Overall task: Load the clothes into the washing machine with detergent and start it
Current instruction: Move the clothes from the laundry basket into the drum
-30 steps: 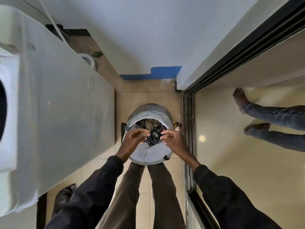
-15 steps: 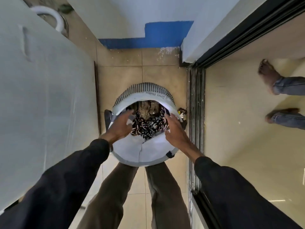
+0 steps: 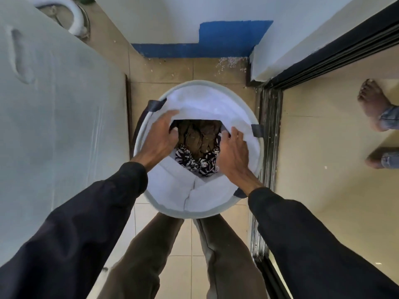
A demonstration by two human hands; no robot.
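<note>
A round laundry basket [image 3: 248,117] with a white fabric lining stands on the tiled floor in front of my legs. Inside lie a brown garment [image 3: 199,137] and, nearer me, a black-and-white patterned garment [image 3: 194,162]. My left hand [image 3: 160,134] is at the left side of the opening, thumb on top of the lining and fingers curled down over its inner edge beside the clothes. My right hand [image 3: 234,152] lies spread on the lining at the right side, fingertips at the opening's edge. The washing machine [image 3: 54,108] fills the left, its door out of view.
A white wall with a blue painted band [image 3: 207,44] closes the far end. A dark sliding-door track [image 3: 267,147] runs along the right of the basket. Another person's bare feet [image 3: 373,106] stand beyond it. A white hose [image 3: 75,16] curves at top left.
My view has come down closer over the basket. My hands have spread apart from the patterned garment to the lining's sides, widening the opening and showing the brown garment.
</note>
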